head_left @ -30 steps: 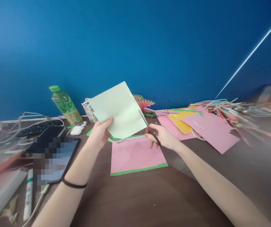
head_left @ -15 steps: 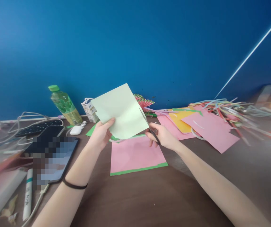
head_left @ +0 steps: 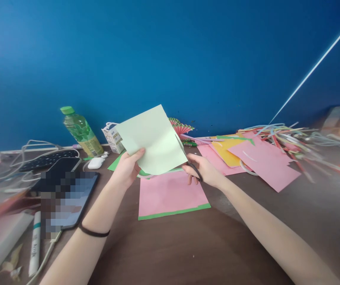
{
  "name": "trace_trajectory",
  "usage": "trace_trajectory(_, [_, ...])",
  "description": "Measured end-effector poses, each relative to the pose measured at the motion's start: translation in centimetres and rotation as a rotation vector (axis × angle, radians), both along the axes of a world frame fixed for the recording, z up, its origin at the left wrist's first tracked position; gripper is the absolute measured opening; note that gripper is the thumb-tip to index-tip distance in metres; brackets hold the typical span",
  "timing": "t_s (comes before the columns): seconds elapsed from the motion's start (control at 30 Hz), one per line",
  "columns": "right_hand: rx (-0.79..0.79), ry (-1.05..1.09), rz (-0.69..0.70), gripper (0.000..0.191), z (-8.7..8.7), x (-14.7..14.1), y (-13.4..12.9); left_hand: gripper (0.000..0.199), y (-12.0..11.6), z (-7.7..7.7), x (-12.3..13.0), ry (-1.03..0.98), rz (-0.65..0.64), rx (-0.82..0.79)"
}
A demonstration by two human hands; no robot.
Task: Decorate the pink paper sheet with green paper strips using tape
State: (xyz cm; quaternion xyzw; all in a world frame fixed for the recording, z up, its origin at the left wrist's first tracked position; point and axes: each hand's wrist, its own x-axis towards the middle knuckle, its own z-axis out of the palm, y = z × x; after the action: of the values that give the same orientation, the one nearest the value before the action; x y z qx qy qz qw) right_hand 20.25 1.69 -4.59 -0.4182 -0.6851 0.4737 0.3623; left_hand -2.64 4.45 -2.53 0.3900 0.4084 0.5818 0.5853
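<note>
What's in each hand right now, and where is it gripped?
The left hand holds the pale green sheet by its lower-left edge, thumb on top; the right hand holds the scissors by the dark handle end.

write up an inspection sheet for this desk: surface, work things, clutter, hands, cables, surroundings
Surface: dark brown desk, small specks on it
Work things: pale green sheet, held up; scissors at its right edge; green-edged pink sheet lying on the desk
Clutter: bottle, small carton, marker and screen device at left; loose pink paper at right
Hands: left hand grips the green sheet; right hand holds the scissors
Cables: white cable by the marker; other cords at far left
Surroundings: blue wall behind; other people, nothing seen
</note>
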Motion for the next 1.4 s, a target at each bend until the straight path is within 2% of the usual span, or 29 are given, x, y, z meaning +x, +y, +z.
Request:
trace_trajectory(0.37, [0.032, -0.038, -0.019, 0.024, 0.39, -0.06, -0.19, 0.037, 0.05, -0.22, 0.09, 0.006, 0.0, 0.006])
trace_trajectory(0.8, [0.05, 0.016, 0.038, 0.019, 0.62, -0.07, -0.3, 0.04, 0.14, -0.46, -0.04, -0.007, -0.018, 0.01])
trace_trajectory(1.17, [0.036, 0.072, -0.026, 0.023, 0.14, -0.36, -0.28, 0.038, 0.11, -0.39, 0.02, 0.03, -0.036, 0.005])
trace_trajectory(1.4, [0.044, 0.038, -0.053, 0.011, 0.14, -0.4, -0.28, 0.038, 0.03, -0.41, -0.04, 0.025, -0.049, -0.006])
